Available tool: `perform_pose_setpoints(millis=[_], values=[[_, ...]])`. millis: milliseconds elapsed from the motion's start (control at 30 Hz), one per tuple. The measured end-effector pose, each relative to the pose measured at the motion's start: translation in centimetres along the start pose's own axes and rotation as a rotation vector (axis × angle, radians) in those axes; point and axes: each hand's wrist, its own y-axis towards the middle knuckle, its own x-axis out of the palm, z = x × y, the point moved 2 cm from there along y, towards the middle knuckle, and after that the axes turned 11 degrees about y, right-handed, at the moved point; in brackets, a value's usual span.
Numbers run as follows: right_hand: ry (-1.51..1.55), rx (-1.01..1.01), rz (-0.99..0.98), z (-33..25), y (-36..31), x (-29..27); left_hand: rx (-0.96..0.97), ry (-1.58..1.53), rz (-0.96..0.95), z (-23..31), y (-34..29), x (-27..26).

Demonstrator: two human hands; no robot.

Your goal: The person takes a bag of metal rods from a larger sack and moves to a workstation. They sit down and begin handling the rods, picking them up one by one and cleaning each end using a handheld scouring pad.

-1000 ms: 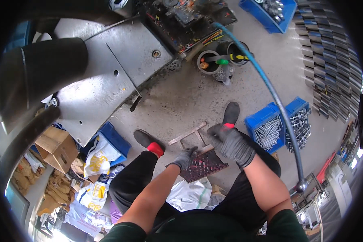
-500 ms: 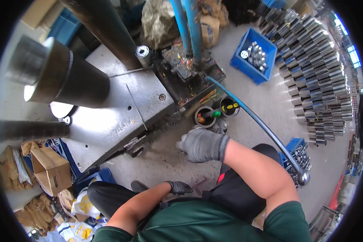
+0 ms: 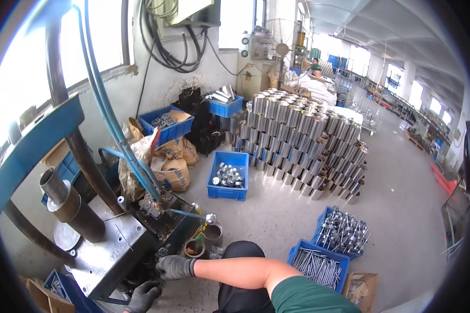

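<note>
Working beside the flat grey steel worktop [image 3: 107,256], guide the grey-gloved left hand [image 3: 144,296] and right hand [image 3: 175,267] clear of its edge; I cannot tell whether their fingers grasp anything.

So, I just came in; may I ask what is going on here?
The gloved right hand and left hand are close together, low beside the metal-topped machine. Whether either holds something is unclear. On the floor to the right stand metal rods in a blue box and, farther away, stacked metal cylinders.
</note>
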Motion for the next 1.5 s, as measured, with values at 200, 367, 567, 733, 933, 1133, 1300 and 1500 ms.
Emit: perform_pose_setpoints(millis=[200, 367, 567, 733, 933, 1133, 1300, 1500], values=[[-0.066, 0.039, -0.140, -3.6, -2.9, -4.5, 0.233, 0.206, -0.030, 5.6, -7.9, -5.3], [-0.174, -0.012, -0.178, -2.9, -3.4, -8.7, 0.360, 0.297, 0.336, -4.3, -3.2, -10.4], [0.010, 0.106, -0.014, -2.0, -3.5, -7.7, 0.300, 0.309, 0.595, -6.2, 0.7, -12.7], [0.200, -0.219, 0.134, -5.3, -1.6, -6.9, 0.215, 0.255, 0.506, 2.4, -0.8, -9.1], [0.193, -0.148, -0.151, -5.7, -2.6, -6.7, 0.341, 0.460, 0.378, 6.0, 0.6, -7.0], [-0.193, 0.003, -0.793, -5.3, -1.7, -4.9, 0.272, 0.639, 0.504, 1.9, 0.7, -11.0], [-0.197, 0.135, -0.898, -5.1, 0.2, -5.1, 0.232, 0.478, 0.506, 1.5, 1.2, -13.2], [-0.176, 0.101, -0.764, -3.1, 3.0, -5.8, 0.333, 0.486, 0.472, 1.1, 2.0, -14.8]])
